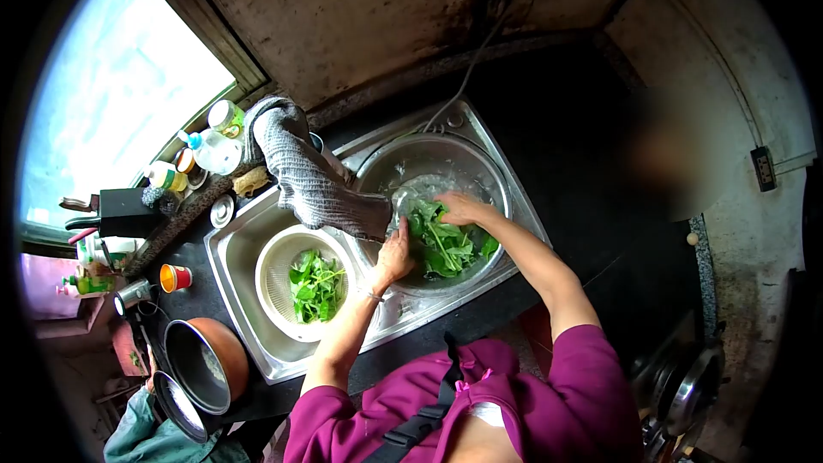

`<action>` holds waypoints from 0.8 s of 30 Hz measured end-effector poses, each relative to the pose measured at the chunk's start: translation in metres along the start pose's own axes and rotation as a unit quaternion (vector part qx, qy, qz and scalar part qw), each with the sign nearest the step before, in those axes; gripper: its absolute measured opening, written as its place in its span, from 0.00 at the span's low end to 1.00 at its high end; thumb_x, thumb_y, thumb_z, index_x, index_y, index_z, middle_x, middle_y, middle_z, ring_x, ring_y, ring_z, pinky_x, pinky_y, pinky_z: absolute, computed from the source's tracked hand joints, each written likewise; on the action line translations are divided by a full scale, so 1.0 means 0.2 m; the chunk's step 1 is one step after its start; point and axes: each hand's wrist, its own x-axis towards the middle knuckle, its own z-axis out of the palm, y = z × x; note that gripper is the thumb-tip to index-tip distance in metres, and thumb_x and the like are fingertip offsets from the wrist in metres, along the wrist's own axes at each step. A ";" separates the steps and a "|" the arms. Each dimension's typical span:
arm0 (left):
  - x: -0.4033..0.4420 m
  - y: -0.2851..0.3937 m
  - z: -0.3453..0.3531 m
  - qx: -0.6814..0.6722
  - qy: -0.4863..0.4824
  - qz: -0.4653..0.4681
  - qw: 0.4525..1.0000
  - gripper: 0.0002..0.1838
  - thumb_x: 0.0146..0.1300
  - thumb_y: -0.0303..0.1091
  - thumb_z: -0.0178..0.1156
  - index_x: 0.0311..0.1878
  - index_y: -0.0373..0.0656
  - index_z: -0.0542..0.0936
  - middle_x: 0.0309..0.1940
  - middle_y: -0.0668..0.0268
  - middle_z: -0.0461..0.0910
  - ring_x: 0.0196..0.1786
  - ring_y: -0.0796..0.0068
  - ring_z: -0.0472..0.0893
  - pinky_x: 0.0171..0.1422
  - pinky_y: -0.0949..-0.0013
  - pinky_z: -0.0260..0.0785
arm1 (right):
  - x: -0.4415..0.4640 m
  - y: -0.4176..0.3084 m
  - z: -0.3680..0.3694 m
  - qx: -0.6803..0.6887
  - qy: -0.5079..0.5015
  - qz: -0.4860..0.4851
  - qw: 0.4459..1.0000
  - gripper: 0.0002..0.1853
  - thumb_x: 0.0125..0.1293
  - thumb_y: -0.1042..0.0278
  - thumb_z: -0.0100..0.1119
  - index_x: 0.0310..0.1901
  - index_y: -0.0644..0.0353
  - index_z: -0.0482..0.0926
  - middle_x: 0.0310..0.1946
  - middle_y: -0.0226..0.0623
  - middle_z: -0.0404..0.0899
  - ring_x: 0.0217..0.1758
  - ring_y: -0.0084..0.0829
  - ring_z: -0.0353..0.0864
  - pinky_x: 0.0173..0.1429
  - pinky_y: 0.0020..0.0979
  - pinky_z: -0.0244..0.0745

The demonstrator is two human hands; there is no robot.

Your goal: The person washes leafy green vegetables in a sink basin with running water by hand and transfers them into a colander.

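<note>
A large metal basin (500,173) with water stands in the right sink bowl and holds leafy greens (446,249). My left hand (395,253) is at the basin's left side, against the greens, its fingers partly hidden. On the greens' upper right lies my right hand (460,208), fingers curved down among the leaves and water. In the left sink bowl, a white colander (268,279) holds more greens (315,287). A grey ribbed cloth (300,167) drapes over something between the two bowls, near my left hand.
Bottles (214,151), a black knife block (129,213) and an orange cup (175,278) stand left of the steel sink (233,309). A pot (206,364) sits at lower left, beside another person's teal sleeve (133,429). Metal lids (693,390) are at lower right.
</note>
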 end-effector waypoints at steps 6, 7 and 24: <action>0.07 0.12 0.06 -0.499 0.020 -0.096 0.861 0.41 0.43 0.24 0.58 0.65 0.37 0.54 0.51 0.52 0.71 0.51 0.59 0.73 0.54 0.64 0.67 | -0.12 0.00 0.25 0.317 0.041 0.009 0.948 0.27 0.52 0.60 0.56 0.53 0.66 0.68 0.45 0.50 0.75 0.49 0.39 0.73 0.53 0.33 0.66; 0.09 0.11 0.08 -0.601 -0.035 -0.137 0.787 0.43 0.46 0.26 0.59 0.67 0.40 0.50 0.55 0.55 0.67 0.54 0.65 0.70 0.57 0.67 0.63 | -0.14 -0.02 0.28 0.412 0.043 -0.008 0.910 0.26 0.52 0.61 0.56 0.52 0.65 0.69 0.42 0.43 0.75 0.45 0.32 0.72 0.51 0.31 0.66; 0.08 0.41 -0.35 -0.603 0.045 0.049 0.795 0.49 0.51 0.37 0.67 0.68 0.46 0.44 0.57 0.61 0.63 0.58 0.70 0.64 0.61 0.70 0.58 | -0.37 -0.36 -0.03 0.758 0.023 -0.120 0.641 0.24 0.62 0.71 0.44 0.61 0.53 0.59 0.49 0.29 0.68 0.53 0.22 0.66 0.58 0.28 0.63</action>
